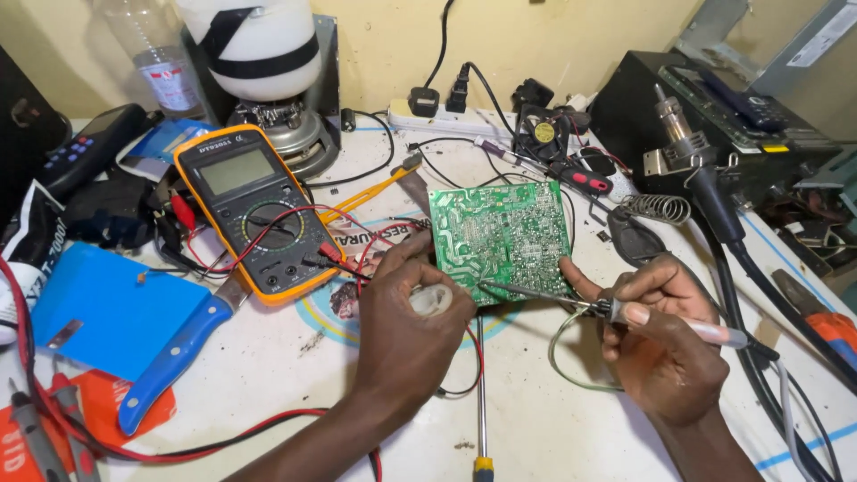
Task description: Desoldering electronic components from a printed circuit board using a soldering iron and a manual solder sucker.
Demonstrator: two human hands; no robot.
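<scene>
White and scuffed, the desk (268, 375) stands against a yellow wall and is crowded with tools and cables. At its left edge lies a blue pad (107, 308), with a blue-handled knife (174, 353) slanting across its right side. Just right of that, toward the back, an orange multimeter (253, 211) lies face up, its red and black leads trailing forward. Near the middle of the desk the left hand (402, 335) is curled shut around a small pale lump (432, 300), steadying the lower left corner of a green circuit board (502, 236), which stands tilted up on its lower edge. A long screwdriver (481, 393) lies toward the front edge below the board. The right hand (661, 344) is clamped on a soldering iron (616, 311), held like a pen, its tip touching the board's lower edge. Toward the back right corner a black box (714, 116) holds a hot-air wand (683, 143).
</scene>
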